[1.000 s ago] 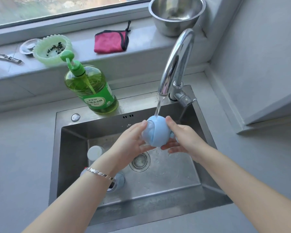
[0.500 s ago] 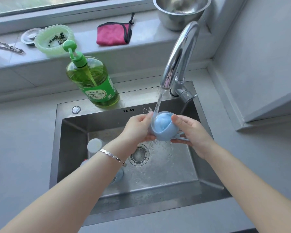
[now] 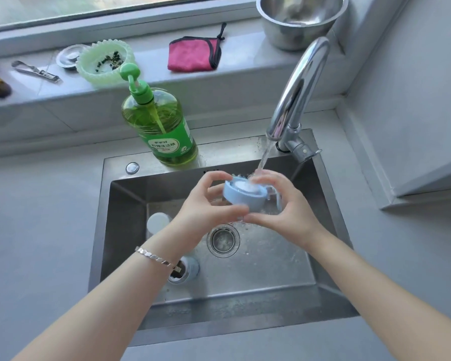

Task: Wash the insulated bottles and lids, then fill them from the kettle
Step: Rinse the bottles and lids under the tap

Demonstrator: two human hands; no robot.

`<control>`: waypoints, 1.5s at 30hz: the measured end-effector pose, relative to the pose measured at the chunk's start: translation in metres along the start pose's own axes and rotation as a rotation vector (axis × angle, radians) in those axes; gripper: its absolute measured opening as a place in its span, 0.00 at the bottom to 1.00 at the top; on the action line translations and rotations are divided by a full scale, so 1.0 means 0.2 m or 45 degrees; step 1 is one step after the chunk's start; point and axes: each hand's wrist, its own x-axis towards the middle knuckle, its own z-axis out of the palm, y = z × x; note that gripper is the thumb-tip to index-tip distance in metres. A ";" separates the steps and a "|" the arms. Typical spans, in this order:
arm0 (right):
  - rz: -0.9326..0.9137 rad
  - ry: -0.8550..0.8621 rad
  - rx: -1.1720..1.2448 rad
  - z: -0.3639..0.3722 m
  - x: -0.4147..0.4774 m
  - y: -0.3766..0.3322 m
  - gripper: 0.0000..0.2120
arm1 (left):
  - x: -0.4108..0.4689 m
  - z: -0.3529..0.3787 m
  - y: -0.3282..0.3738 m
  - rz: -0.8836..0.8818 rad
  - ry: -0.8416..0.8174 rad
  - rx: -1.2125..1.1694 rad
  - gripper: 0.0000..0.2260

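Note:
A light blue bottle lid (image 3: 241, 196) is held over the sink under the running water, its hollow side turned up. My left hand (image 3: 206, 207) grips its left edge with thumb and fingers. My right hand (image 3: 284, 209) grips its right side, fingers curled over the top where the stream lands. Below my left forearm an open bottle (image 3: 185, 269) stands in the sink, partly hidden. A white lid (image 3: 157, 222) lies on the sink floor at the left.
The chrome faucet (image 3: 294, 100) arches over the steel sink (image 3: 115, 230); the drain (image 3: 223, 239) sits mid-basin. A green soap bottle (image 3: 162, 126) stands on the sink's back rim. The sill holds a pink cloth (image 3: 193, 54), a steel bowl (image 3: 300, 19), a green dish (image 3: 106, 62).
Both hands have turned the blue lid from its domed side up to its hollow side up under the stream. The view has shifted slightly.

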 end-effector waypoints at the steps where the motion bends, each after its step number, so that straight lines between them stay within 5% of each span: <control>1: 0.078 -0.018 0.029 -0.02 -0.01 0.01 0.34 | 0.01 0.00 -0.01 0.050 -0.039 0.050 0.25; 4: 0.207 -0.069 0.007 -0.05 -0.02 0.03 0.42 | 0.03 0.02 -0.04 0.104 -0.170 0.050 0.26; 8: 0.162 0.026 -0.022 -0.04 -0.01 0.01 0.35 | 0.05 0.03 -0.03 0.075 -0.243 -0.045 0.28; 17: 0.152 0.130 -0.559 0.00 0.00 -0.02 0.30 | -0.09 -0.11 -0.07 -0.008 0.148 0.127 0.28; 21: 0.554 0.135 -0.287 0.00 0.00 -0.04 0.19 | -0.19 -0.13 -0.15 0.016 0.163 0.205 0.25; 27: 1.137 -0.060 0.400 0.18 -0.17 -0.09 0.21 | -0.35 -0.03 -0.27 0.032 0.112 0.342 0.31; 32: 1.141 -0.272 0.466 0.35 -0.25 -0.13 0.20 | -0.47 -0.06 -0.31 0.113 0.378 0.350 0.22; 36: 1.087 -0.360 0.158 0.51 -0.24 -0.16 0.20 | -0.54 -0.26 -0.32 0.053 0.541 0.410 0.20; 40: 0.931 -0.278 -0.090 0.65 -0.21 -0.15 0.08 | -0.64 -0.66 -0.34 -0.071 0.786 0.810 0.22; 45: 0.983 -0.304 -0.070 0.83 -0.17 -0.16 0.05 | -0.70 -1.22 -0.34 -0.263 0.968 1.166 0.29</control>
